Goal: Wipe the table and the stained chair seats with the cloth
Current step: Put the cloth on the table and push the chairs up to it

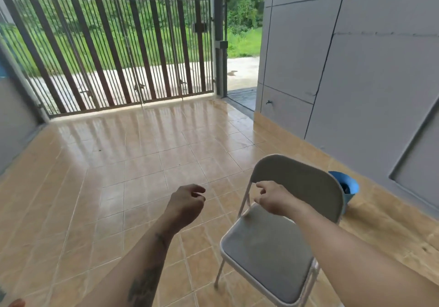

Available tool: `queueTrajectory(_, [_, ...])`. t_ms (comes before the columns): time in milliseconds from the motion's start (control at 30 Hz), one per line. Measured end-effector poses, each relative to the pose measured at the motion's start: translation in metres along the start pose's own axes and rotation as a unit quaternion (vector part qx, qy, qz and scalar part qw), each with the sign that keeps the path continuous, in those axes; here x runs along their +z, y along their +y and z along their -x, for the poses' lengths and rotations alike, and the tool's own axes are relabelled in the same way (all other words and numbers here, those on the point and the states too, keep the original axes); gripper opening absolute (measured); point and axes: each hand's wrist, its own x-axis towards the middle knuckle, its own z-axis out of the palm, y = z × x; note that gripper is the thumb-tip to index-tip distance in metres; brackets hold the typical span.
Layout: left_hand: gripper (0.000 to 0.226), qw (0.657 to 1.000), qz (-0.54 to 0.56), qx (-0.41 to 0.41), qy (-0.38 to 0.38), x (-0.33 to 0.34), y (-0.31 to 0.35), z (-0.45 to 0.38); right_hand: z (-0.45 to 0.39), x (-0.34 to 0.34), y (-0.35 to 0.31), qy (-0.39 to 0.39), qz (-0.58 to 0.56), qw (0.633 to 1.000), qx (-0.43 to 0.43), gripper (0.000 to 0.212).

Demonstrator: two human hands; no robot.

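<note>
- Head view: both arms stretched forward over a tiled floor [133,159], no cloth or bench in frame
- left hand [187,203]: empty, fingers loosely curled, thumb and forefinger slightly apart, holding nothing, hanging in the air above the floor
- right hand [273,198]: empty too, fingers half curled and apart, nothing gripped; sits in front of the chair's backrest [306,183], over the rear edge of the seat; cannot tell if it touches the frame
- folding chair [280,235]: grey padded seat [266,254], pale metal frame, standing upright and unfolded, under and just right of the right hand, well right of the left hand
- seat surface looks plain grey; any stain too faint to tell
- blue bucket [346,185]: on the floor behind the backrest, right of the right hand, next to the grey wall [368,81]
- barred gate [114,52]: far ahead of both hands, greenery beyond it
- floor reads glossy, reflections of the gate bars on the tiles
</note>
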Motion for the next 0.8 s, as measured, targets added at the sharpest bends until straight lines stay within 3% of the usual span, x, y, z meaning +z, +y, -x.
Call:
queueTrajectory(233, [0.034,0.990,-0.061,0.058,-0.117,0.017,0.028,-0.146,-0.083,-0.017,0.000,0.053,-0.049,0.992,0.107,0.060])
queueTrajectory(500, [0.034,0.959,-0.099,0.147,-0.219,0.115,0.090,-0.275,-0.169,-0.066,0.065,0.141,-0.121,0.955,0.230,0.062])
queueTrajectory(800, [0.053,0.904,-0.183,0.225,-0.315,0.230,0.141,-0.365,-0.217,-0.085,0.123,0.207,-0.252,0.880,0.346,0.065])
